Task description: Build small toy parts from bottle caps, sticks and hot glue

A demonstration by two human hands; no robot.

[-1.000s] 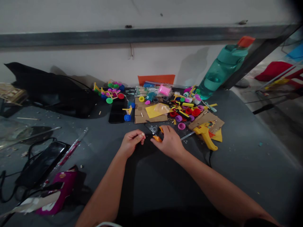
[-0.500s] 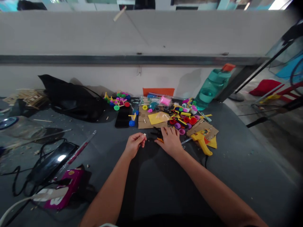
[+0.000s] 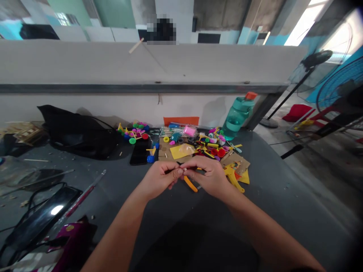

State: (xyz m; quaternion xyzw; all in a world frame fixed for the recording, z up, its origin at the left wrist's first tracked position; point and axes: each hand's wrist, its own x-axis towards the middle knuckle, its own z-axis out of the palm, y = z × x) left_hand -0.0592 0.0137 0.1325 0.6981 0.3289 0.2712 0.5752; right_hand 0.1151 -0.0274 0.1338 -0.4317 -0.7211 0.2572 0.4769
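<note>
Over the middle of the table, my left hand (image 3: 160,180) and my right hand (image 3: 211,175) meet fingertip to fingertip. Both are closed in a pinch on one small pale piece (image 3: 185,169), like a short bit of stick; fingers hide most of it. Just under the fingertips lies a hand tool with an orange handle (image 3: 190,184), its dark head mostly covered by the hands. To the right of my right hand lies a yellow glue gun (image 3: 233,177). Beyond the hands, cardboard (image 3: 164,154) carries a yellow card (image 3: 177,152) and colourful plastic rings.
A teal bottle (image 3: 236,117) stands at the back right. A black phone (image 3: 138,153), a small blue-wheeled model (image 3: 152,153) and a black bag (image 3: 76,132) lie back left. A power adapter (image 3: 42,215) with cables is at left. A low partition (image 3: 113,64) closes the back.
My right hand has left the orange-handled tool and come to the left hand, pinching the small piece with it. The view has tilted up and shifted a little right.
</note>
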